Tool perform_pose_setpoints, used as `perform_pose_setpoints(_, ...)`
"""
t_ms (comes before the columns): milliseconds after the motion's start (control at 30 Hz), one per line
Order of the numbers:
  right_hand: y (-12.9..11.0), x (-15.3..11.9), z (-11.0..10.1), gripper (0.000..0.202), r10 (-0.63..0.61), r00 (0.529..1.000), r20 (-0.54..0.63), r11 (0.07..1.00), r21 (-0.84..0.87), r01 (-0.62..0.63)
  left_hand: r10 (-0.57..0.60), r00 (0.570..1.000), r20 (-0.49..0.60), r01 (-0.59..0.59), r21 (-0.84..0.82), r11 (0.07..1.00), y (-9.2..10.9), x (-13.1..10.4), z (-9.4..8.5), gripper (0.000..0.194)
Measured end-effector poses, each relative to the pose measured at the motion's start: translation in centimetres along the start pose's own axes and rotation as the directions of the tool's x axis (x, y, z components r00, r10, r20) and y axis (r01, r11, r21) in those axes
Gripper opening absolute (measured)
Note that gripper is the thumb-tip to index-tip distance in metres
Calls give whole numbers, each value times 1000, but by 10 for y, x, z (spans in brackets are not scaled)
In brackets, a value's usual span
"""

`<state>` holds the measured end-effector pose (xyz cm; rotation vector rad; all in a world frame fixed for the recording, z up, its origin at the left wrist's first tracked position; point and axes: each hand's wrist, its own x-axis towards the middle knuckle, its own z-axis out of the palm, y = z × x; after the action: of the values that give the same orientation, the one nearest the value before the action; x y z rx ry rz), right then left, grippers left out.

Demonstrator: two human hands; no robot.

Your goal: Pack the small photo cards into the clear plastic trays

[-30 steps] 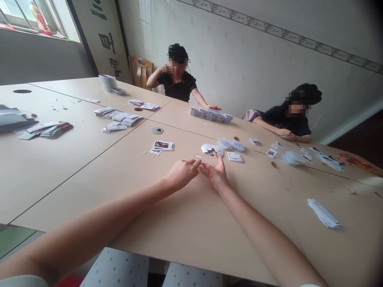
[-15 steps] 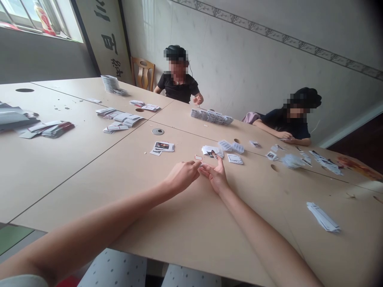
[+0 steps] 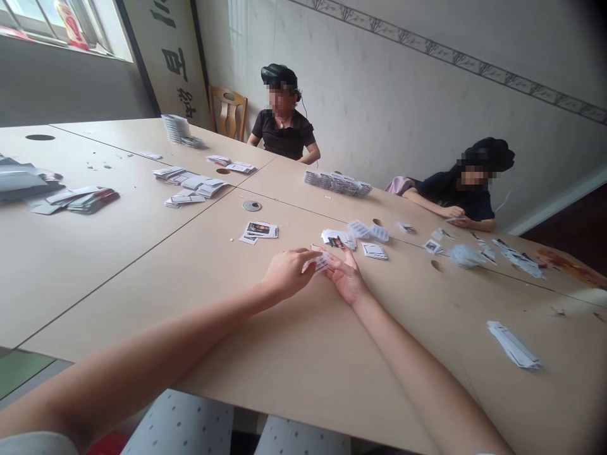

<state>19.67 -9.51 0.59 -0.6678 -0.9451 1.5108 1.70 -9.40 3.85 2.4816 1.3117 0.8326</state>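
Between both hands, above the table (image 3: 227, 297), is a small clear plastic tray (image 3: 318, 261) with white ridges. My left hand (image 3: 288, 273) has its fingers closed on the tray's left side. From the right, my right hand (image 3: 345, 277) grips the other end between thumb and fingers. Just beyond my right hand lie white cards, one with a dark picture (image 3: 337, 241). Two clear trays (image 3: 367, 231) and a stack of framed cards (image 3: 374, 251) lie to their right. Photo cards (image 3: 260, 230) rest beyond my left hand.
Two people in dark caps (image 3: 279, 76) sit across the table. Card piles (image 3: 190, 183) and grey packets (image 3: 23, 180) lie left. A row of packed trays (image 3: 336, 183) stands at the far edge; card strips (image 3: 513, 345) and a plastic bag (image 3: 465, 255) lie right.
The tray between my hands has turned, so its ridged face now shows. My left hand's fingers have shifted over it. The far person's raised hand has dropped to the table edge.
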Motion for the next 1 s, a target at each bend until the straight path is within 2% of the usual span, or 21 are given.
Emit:
perform_pose_setpoints(100,-1,1,-1,71,17,1000,-7,1000,22,-17,-57,998,-30,55,-65,996,-2,2,0,37)
perform_pose_setpoints(200,-1,1,-2,72,19,1000,-11,1000,21,-19,-66,997,-40,62,-103,993,-2,2,1,36)
perform_pose_setpoints(433,1,2,-4,74,3,999,-39,1000,-18,-4,71,997,-24,-71,19,997,-1,-2,6,34)
perform_pose_setpoints(733,2,2,-3,76,-8,1000,-16,999,-32,8,163,986,-22,-158,138,978,-9,-1,11,35)
perform_pose_setpoints(1000,1,0,-2,74,-2,1000,1,999,-38,2,179,983,35,-182,111,977,-7,1,5,31)
